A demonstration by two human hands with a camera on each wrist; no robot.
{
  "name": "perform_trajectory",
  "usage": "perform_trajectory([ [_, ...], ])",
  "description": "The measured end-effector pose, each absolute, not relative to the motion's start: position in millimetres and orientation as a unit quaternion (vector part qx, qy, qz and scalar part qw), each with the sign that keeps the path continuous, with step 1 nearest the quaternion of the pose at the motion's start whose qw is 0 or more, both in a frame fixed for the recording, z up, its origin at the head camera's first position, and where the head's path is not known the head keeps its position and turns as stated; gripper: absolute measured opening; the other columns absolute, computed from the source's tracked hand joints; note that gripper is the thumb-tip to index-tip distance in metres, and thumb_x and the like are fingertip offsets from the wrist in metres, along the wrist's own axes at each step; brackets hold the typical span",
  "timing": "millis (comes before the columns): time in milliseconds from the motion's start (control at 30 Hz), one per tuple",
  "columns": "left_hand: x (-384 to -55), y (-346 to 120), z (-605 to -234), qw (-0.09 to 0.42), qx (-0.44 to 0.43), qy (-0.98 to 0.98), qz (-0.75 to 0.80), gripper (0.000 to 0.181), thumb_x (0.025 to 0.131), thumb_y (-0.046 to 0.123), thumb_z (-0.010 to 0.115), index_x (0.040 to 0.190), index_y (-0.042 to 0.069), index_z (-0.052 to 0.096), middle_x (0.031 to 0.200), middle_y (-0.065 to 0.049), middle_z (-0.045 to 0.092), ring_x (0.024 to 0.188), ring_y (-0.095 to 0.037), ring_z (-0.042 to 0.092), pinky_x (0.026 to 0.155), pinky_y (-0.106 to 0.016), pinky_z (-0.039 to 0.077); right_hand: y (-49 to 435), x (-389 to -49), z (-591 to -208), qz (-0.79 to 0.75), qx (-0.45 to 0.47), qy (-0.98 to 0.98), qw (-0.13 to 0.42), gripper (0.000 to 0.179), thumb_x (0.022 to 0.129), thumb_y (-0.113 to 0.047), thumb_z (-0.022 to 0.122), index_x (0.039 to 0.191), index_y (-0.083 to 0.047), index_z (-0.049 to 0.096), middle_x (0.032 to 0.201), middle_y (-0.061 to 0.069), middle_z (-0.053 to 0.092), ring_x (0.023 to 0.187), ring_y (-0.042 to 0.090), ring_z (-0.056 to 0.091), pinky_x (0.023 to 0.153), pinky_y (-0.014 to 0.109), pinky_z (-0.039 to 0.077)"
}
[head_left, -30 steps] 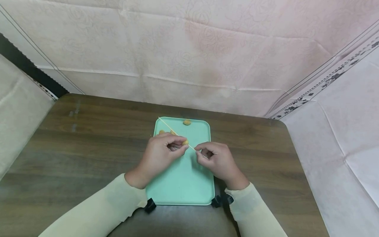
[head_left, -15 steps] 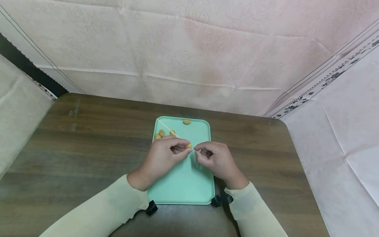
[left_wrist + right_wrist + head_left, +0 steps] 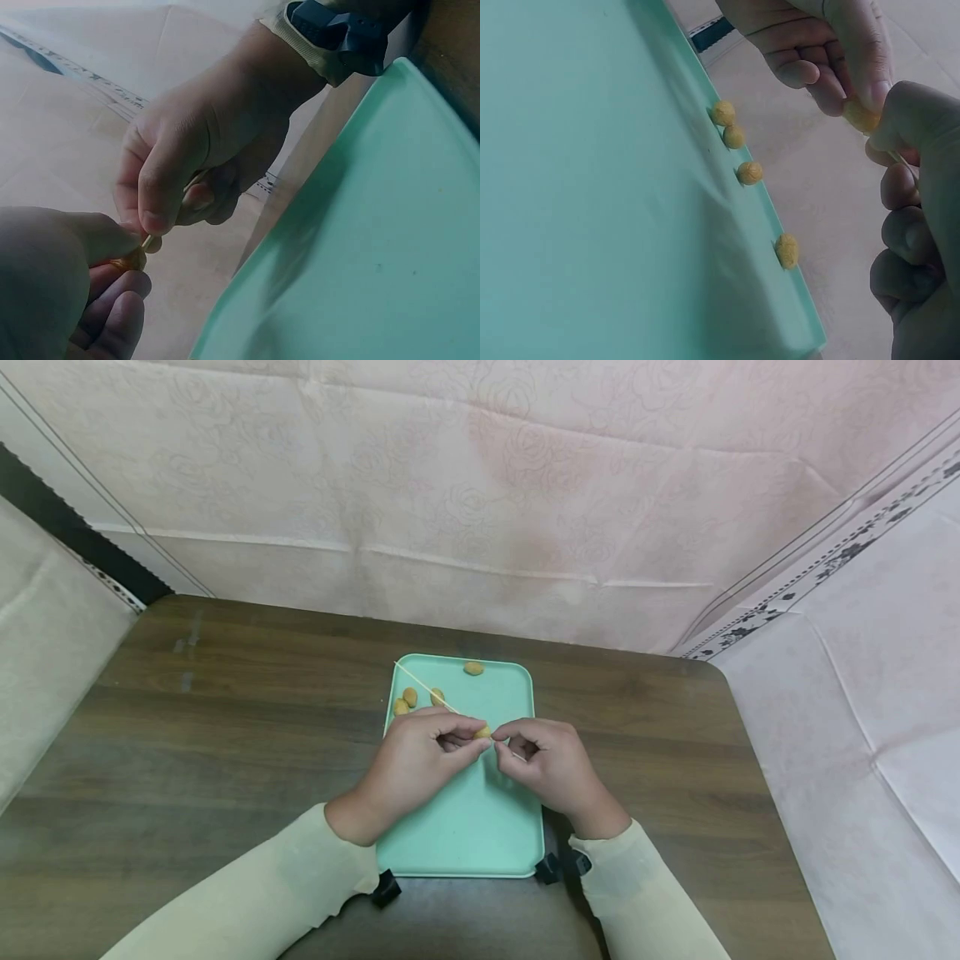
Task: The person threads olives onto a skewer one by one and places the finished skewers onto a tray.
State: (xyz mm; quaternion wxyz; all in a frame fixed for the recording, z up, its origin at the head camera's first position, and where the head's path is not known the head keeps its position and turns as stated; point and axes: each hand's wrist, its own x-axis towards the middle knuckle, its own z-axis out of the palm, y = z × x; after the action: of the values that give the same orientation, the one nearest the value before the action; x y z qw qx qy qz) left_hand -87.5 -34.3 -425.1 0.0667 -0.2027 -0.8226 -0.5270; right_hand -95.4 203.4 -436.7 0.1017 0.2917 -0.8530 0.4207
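My left hand (image 3: 423, 747) pinches a small yellow-brown ball (image 3: 482, 732) between thumb and fingertips. Through that ball runs a thin wooden skewer (image 3: 420, 682), its long end slanting up to the far left over the tray. The near end of the skewer is pinched by my right hand (image 3: 551, 760), just beside the ball. In the right wrist view the held ball (image 3: 861, 116) looks wrinkled and sits between both hands' fingertips. Beneath the hands lies a mint-green tray (image 3: 465, 847).
Several similar balls (image 3: 750, 173) lie along the tray's edge: one ball (image 3: 473, 668) at the far side, the others near the far left. The brown wooden table (image 3: 225, 735) extends around the tray. Pale patterned cloth (image 3: 450, 510) hangs behind and at the sides.
My left hand has moved right and slightly toward me, bringing the ball along the skewer close to the right fingertips. The right hand has stayed nearly still.
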Motion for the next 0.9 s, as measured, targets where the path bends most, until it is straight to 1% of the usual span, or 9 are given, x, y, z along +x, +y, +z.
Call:
perform_trajectory([
  [100, -87.9, -34.4, -422.5, 0.091, -0.223, -0.827, -0.508, 0.023, 0.094, 0.021, 0.096, 0.115, 0.015, 0.089, 0.101, 0.006, 0.082, 0.089, -0.005, 0.074, 0.079, -0.024, 0.066, 203.5, -94.9, -433.9, 0.426, 0.276, -0.855, 0.102, 0.013, 0.096, -0.001, 0.079, 0.104, -0.009, 0.085, 0.071, -0.007, 0.062, 0.064, 0.005, 0.053, 0.058, 0.023, 0.051],
  [233, -89.1, -36.2, -417.3, 0.115, -0.242, -0.839, -0.474, 0.034, 0.094, 0.027, 0.096, 0.125, 0.017, 0.086, 0.108, 0.005, 0.080, 0.096, -0.012, 0.074, 0.086, -0.031, 0.067, 205.3, -93.9, -428.8, 0.439, 0.243, -0.859, 0.100, 0.012, 0.096, -0.003, 0.081, 0.104, -0.010, 0.086, 0.072, -0.007, 0.063, 0.063, 0.008, 0.054, 0.057, 0.025, 0.052],
  [367, -93.8, -42.7, -410.3, 0.125, -0.227, -0.856, -0.448, 0.044, 0.094, 0.035, 0.096, 0.133, 0.020, 0.083, 0.122, 0.006, 0.080, 0.109, -0.017, 0.074, 0.094, -0.040, 0.065, 209.6, -94.9, -425.4, 0.450, 0.201, -0.865, 0.096, 0.008, 0.096, -0.004, 0.082, 0.103, -0.008, 0.086, 0.071, -0.006, 0.064, 0.061, 0.010, 0.054, 0.055, 0.025, 0.050],
  [467, -101.7, -51.3, -406.3, 0.129, -0.214, -0.867, -0.431, 0.051, 0.092, 0.036, 0.096, 0.137, 0.019, 0.079, 0.136, 0.003, 0.077, 0.124, -0.021, 0.071, 0.106, -0.045, 0.061, 213.2, -96.6, -423.0, 0.458, 0.171, -0.868, 0.091, 0.007, 0.097, -0.005, 0.083, 0.104, -0.005, 0.086, 0.071, -0.004, 0.064, 0.060, 0.013, 0.054, 0.054, 0.025, 0.049],
  [567, -111.9, -61.6, -405.1, 0.106, -0.200, -0.888, -0.400, 0.064, 0.090, 0.039, 0.097, 0.145, 0.017, 0.072, 0.146, -0.002, 0.071, 0.135, -0.029, 0.064, 0.115, -0.051, 0.055, 215.4, -97.8, -419.8, 0.460, 0.147, -0.871, 0.088, 0.008, 0.098, -0.006, 0.082, 0.104, -0.007, 0.086, 0.073, -0.002, 0.066, 0.061, 0.017, 0.055, 0.054, 0.025, 0.050],
  [633, -118.6, -68.6, -406.3, 0.080, -0.193, -0.905, -0.370, 0.071, 0.089, 0.041, 0.097, 0.150, 0.017, 0.068, 0.150, -0.006, 0.066, 0.143, -0.035, 0.059, 0.119, -0.055, 0.052, 216.2, -99.0, -419.0, 0.459, 0.132, -0.874, 0.086, 0.008, 0.098, -0.007, 0.082, 0.104, -0.009, 0.086, 0.074, -0.002, 0.066, 0.062, 0.018, 0.056, 0.054, 0.025, 0.050],
  [767, -131.0, -83.3, -415.1, 0.021, -0.177, -0.938, -0.298, 0.076, 0.089, 0.044, 0.096, 0.153, 0.016, 0.067, 0.156, -0.014, 0.059, 0.147, -0.045, 0.053, 0.119, -0.064, 0.050, 216.5, -100.6, -418.2, 0.456, 0.114, -0.879, 0.083, 0.008, 0.098, -0.008, 0.081, 0.104, -0.008, 0.086, 0.076, 0.000, 0.067, 0.064, 0.021, 0.057, 0.055, 0.025, 0.049],
  [833, -136.0, -90.8, -419.8, -0.007, -0.171, -0.947, -0.271, 0.076, 0.089, 0.043, 0.095, 0.154, 0.016, 0.067, 0.158, -0.016, 0.057, 0.147, -0.046, 0.051, 0.119, -0.067, 0.049, 216.5, -101.4, -419.1, 0.457, 0.110, -0.879, 0.080, 0.009, 0.098, -0.008, 0.080, 0.105, -0.005, 0.085, 0.076, 0.001, 0.067, 0.065, 0.021, 0.057, 0.055, 0.025, 0.049],
  [900, -139.7, -97.7, -423.9, -0.028, -0.162, -0.953, -0.254, 0.076, 0.089, 0.042, 0.094, 0.154, 0.015, 0.066, 0.156, -0.017, 0.058, 0.145, -0.046, 0.051, 0.117, -0.067, 0.050, 216.1, -101.9, -420.4, 0.458, 0.107, -0.879, 0.077, 0.008, 0.099, -0.009, 0.081, 0.105, -0.006, 0.085, 0.077, 0.001, 0.069, 0.066, 0.022, 0.058, 0.055, 0.025, 0.049],
])
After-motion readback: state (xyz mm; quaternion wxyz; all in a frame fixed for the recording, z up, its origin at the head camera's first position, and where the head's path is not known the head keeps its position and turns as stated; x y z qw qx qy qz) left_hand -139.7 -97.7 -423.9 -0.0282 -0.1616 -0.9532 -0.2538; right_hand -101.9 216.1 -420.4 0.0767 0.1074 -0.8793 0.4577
